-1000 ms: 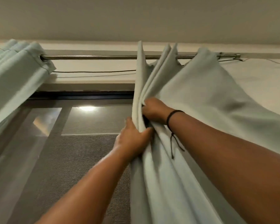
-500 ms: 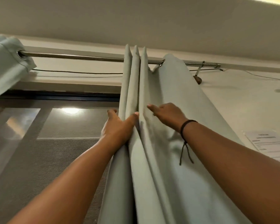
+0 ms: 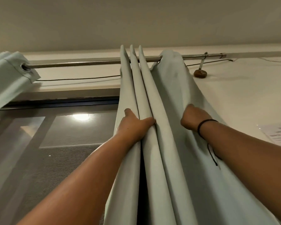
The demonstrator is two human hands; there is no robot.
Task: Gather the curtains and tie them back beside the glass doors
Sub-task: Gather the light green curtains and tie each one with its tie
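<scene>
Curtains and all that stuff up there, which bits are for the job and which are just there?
For the job: right curtain, left curtain, rod, left hand, right hand.
Just there: wall paper notice, thin cable, lamp reflection.

Printed sheet of paper (image 3: 278, 135) taped to the wall (image 3: 234, 95) at far right, dark lines of type across it. Blurred throughout, no word or number legible.
</scene>
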